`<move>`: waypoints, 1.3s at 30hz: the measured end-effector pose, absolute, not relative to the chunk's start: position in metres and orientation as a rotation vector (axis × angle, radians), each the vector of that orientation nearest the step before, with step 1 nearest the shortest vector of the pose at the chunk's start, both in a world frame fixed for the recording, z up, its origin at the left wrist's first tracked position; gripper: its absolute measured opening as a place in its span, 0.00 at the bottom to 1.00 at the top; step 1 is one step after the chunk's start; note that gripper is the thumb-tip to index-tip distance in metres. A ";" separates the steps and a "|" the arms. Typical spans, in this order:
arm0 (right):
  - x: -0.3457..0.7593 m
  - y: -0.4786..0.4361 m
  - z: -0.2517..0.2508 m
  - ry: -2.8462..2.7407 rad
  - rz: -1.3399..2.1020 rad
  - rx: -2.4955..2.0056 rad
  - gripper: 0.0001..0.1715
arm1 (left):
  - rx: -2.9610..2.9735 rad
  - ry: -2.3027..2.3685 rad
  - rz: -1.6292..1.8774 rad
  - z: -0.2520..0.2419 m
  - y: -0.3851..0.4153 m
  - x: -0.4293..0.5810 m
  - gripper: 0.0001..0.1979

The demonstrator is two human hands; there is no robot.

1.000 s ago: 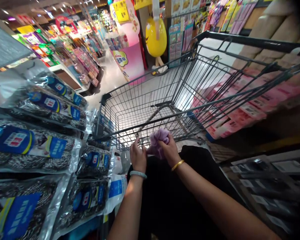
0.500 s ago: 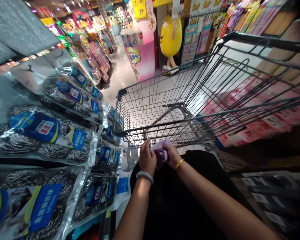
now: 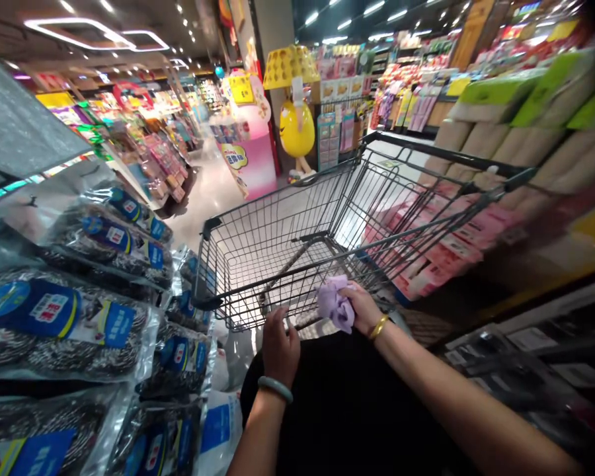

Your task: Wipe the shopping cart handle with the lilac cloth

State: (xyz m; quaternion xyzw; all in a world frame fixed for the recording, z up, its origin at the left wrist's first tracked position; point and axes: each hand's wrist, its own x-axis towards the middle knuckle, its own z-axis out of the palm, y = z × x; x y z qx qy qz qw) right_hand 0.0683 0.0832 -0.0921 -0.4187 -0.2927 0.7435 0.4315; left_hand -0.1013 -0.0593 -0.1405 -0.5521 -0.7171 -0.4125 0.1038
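A crumpled light-purple cloth [image 3: 335,304] is bunched in my right hand [image 3: 361,308], which wears a gold bangle and is closed round the cloth's right side. My left hand [image 3: 281,347], with a pale bangle at the wrist, is raised to the left of the cloth and apart from it. Its fingers point up and slightly apart, and nothing shows in them. Right in front of both hands stands a metal wire shopping cart [image 3: 277,285]; its near side rail runs just beyond my fingers. The floor shows through the cart's mesh.
Clear bags of dark coiled goods with blue labels [image 3: 54,311] are stacked close on my left. Pink packages [image 3: 441,254] and beige packs [image 3: 496,142] stand right of the cart. Ahead are a pink display stand [image 3: 252,162], a yellow egg-shaped figure [image 3: 297,129] and an aisle floor [image 3: 203,198].
My left hand has come away from the purple cloth. My right hand has carried the cloth slightly to the right. The view has tilted up, showing more of the store.
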 end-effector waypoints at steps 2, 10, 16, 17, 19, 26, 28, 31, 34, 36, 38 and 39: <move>0.076 0.085 -0.074 -0.772 1.766 -0.977 0.18 | -1.706 -1.984 -1.223 -0.114 -0.052 -0.085 0.21; 0.106 0.101 -0.019 -1.134 1.328 -0.883 0.10 | -1.791 -1.800 -1.034 -0.013 0.002 -0.057 0.23; 0.134 0.132 -0.011 -1.454 0.591 -0.980 0.09 | -1.809 -2.160 -0.715 -0.020 0.026 -0.070 0.21; 0.135 0.135 -0.010 -1.545 0.562 -1.004 0.09 | -1.822 -2.177 -0.681 -0.023 0.026 -0.070 0.21; 0.138 0.140 -0.008 -1.711 0.554 -1.026 0.07 | -1.825 -2.181 -0.633 -0.026 0.025 -0.070 0.23; 0.139 0.145 0.011 -1.831 0.260 -1.088 0.12 | -1.858 -2.254 -0.521 -0.019 0.013 -0.059 0.31; 0.126 0.131 0.014 -2.076 0.206 -0.954 0.13 | -1.882 -2.260 -0.525 -0.017 0.008 -0.054 0.32; 0.108 0.108 0.020 -2.385 0.191 -0.697 0.15 | -1.921 -2.277 -0.512 -0.013 0.000 -0.049 0.32; 0.102 0.102 0.036 -2.515 0.158 -0.739 0.13 | -2.029 -2.299 -0.434 -0.001 -0.011 -0.053 0.34; 0.102 0.108 0.049 -2.575 0.107 -0.885 0.12 | -2.106 -2.298 -0.377 0.011 -0.022 -0.065 0.33; 0.099 0.113 0.060 -2.696 0.087 -0.946 0.12 | -2.091 -2.316 -0.335 0.022 -0.036 -0.083 0.28; 0.094 0.112 0.064 -2.762 0.105 -0.917 0.11 | -2.053 -2.341 -0.310 0.026 -0.043 -0.093 0.24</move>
